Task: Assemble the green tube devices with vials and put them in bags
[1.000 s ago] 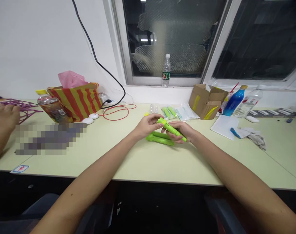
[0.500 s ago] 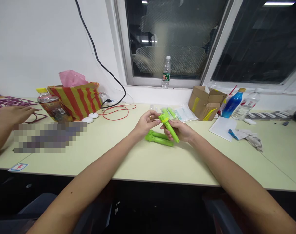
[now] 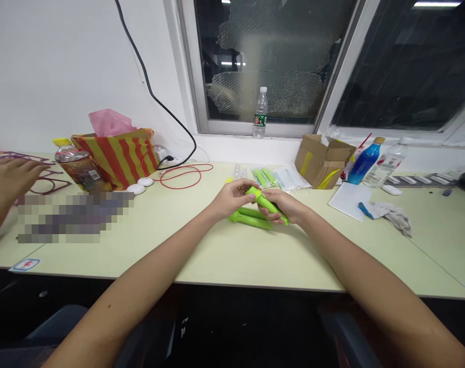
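Note:
A green handle-like piece [image 3: 270,205] with a yellow ring near its upper left end is between my hands, tilted down to the right. My right hand [image 3: 284,203] is wrapped round its body. The fingers of my left hand [image 3: 234,197] close on its ringed end. Beneath them, another green piece [image 3: 251,220] lies on the table. A small yellow part [image 3: 229,180] shows just behind my left hand. Farther back lie bagged green pieces [image 3: 265,177] and small clear parts [image 3: 240,171].
Behind stand a cardboard box [image 3: 322,161], a blue bottle [image 3: 366,161] and a clear bottle [image 3: 386,163]. A white pad [image 3: 349,200] and glove [image 3: 395,217] lie right. Left are a striped bag [image 3: 121,158], tea bottle [image 3: 81,166], red cable [image 3: 181,179] and another person's hand [image 3: 16,176].
The held green piece has tilted flatter, its lower end shifting right, and my right hand covers more of it. The other person's hand has moved left.

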`<state>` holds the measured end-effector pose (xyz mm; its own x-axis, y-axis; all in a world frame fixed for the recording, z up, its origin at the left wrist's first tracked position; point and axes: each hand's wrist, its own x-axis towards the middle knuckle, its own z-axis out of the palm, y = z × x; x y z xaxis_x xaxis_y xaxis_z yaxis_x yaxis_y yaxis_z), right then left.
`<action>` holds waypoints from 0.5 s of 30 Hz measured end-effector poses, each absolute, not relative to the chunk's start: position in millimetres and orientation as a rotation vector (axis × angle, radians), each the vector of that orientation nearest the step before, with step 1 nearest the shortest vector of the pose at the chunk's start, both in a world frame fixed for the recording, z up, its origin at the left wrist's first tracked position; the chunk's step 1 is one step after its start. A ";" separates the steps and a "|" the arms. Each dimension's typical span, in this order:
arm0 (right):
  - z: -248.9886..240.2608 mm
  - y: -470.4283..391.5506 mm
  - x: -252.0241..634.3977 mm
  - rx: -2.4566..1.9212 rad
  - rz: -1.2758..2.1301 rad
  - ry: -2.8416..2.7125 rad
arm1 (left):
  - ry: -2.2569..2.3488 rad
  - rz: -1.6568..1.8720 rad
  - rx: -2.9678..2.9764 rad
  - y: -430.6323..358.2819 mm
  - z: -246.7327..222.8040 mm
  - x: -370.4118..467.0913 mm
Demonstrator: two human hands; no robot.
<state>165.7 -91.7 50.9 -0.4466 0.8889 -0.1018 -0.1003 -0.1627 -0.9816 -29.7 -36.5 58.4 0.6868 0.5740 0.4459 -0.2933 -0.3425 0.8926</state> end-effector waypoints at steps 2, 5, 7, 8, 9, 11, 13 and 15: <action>52.4 -92.9 163.5 -1.005 1.644 -1.379 | 0.251 0.897 1.744 -34.8 57.8 -30.5; 53.2 -93.8 159.2 -1.061 1.491 -1.462 | 0.364 0.937 1.826 -33.7 57.6 -31.0; 51.1 -93.4 157.1 -1.094 1.348 -1.547 | 0.483 0.983 1.882 -34.3 57.4 -30.2; 49.1 -92.7 156.5 -1.120 1.274 -1.592 | 0.538 0.992 1.898 -34.8 57.0 -29.6; 46.7 -91.9 156.0 -1.158 1.195 -1.632 | 0.582 0.983 1.895 -35.4 56.6 -29.0; 41.7 -90.1 155.2 -1.238 1.032 -1.692 | 0.627 0.908 1.834 -36.4 55.6 -28.1; 38.4 -88.8 154.2 -1.272 0.894 -1.715 | 0.616 0.823 1.734 -36.6 54.9 -28.0; 38.2 -88.7 153.1 -1.258 0.824 -1.719 | 0.580 0.780 1.659 -35.5 54.7 -28.6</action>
